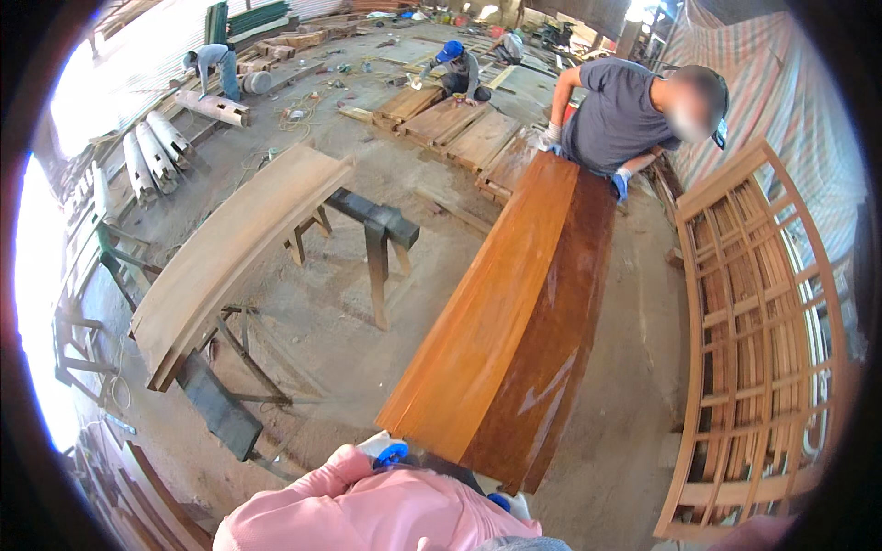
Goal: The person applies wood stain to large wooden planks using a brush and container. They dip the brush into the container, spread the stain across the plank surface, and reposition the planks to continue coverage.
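Note:
A long wooden panel (478,340), orange-brown on its left half and darker, glossy brown on its right, stretches from my body to a co-worker. My left hand (384,447), in a white and blue glove, is closed on its near left corner. At the near right corner my right hand (511,503), gloved alike, grips the panel from its edge; most of its fingers are hidden. The co-worker (616,119) holds the far end with two gloved hands, the panel spanning the air between us.
To the left a thick pale plank (239,248) rests on dark sawhorses (377,230). A wooden lattice frame (684,386) stands on the right, with slats behind it. Boards (450,124) lie on the floor beyond, near a crouching person (459,72). Pale logs (152,156) lie far left.

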Demonstrator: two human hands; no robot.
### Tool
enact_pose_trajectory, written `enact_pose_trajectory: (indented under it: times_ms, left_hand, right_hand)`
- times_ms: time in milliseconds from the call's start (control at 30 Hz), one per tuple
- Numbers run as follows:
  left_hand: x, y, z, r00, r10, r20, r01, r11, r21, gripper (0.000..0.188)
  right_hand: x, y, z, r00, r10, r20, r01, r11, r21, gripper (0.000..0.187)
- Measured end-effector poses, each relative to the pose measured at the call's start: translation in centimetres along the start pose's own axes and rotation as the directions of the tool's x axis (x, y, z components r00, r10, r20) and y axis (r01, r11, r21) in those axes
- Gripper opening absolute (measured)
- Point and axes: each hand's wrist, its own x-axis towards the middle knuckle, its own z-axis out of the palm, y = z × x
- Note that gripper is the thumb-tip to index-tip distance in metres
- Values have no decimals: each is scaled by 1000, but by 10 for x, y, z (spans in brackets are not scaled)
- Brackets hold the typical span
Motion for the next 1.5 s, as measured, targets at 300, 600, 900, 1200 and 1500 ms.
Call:
enact_pose_trajectory:
  times_ms: [300,600,900,1200,1500]
  left_hand:
    - [128,69,21,842,-538,-22,462,743,-484,15]
    - [251,131,-104,971,-167,173,183,980,-82,11]
    - [377,200,-180,795,-601,87,597,747,-292,5]
    - [497,275,-278,923,-131,362,-111,811,575,3]
    - [618,323,-356,826,-389,409,248,901,355,17]
  right_hand:
    - [93,-32,-93,724,687,-62,-610,680,407,7]
    - [215,-66,-93,872,485,-65,-445,841,309,7]
    - [356,-101,-102,698,693,-182,-492,648,582,9]
    - [500,-123,-134,506,851,-143,-758,518,396,37]
    - [610,-138,-146,518,847,-117,-767,521,374,60]
